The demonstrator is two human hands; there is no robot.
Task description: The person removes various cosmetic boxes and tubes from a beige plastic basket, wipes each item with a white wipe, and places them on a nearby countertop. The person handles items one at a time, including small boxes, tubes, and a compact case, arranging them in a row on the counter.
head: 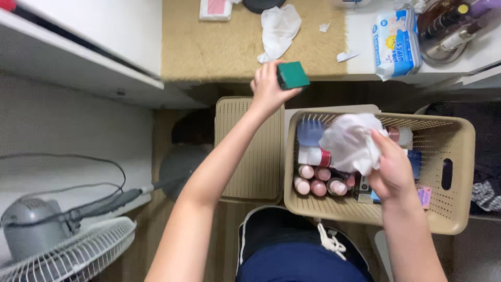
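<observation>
My left hand (pixel 267 89) grips a small dark green box (pixel 292 75) and holds it up near the front edge of the tan-topped desk (pixel 209 52). My right hand (pixel 392 171) clutches a crumpled white tissue (pixel 350 141) over a beige perforated basket (pixel 459 156). Inside the basket stand several pink-capped bottles (pixel 317 184), a red-and-white tube (pixel 314 156) and small boxes, partly hidden by the tissue and hand.
A beige perforated lid (pixel 245 151) lies left of the basket. On the desk are a crumpled white tissue (pixel 279 28), a blue-and-white wipes pack (pixel 395 43) and a tray of bottles (pixel 449 26). A white fan (pixel 57 245) stands at lower left.
</observation>
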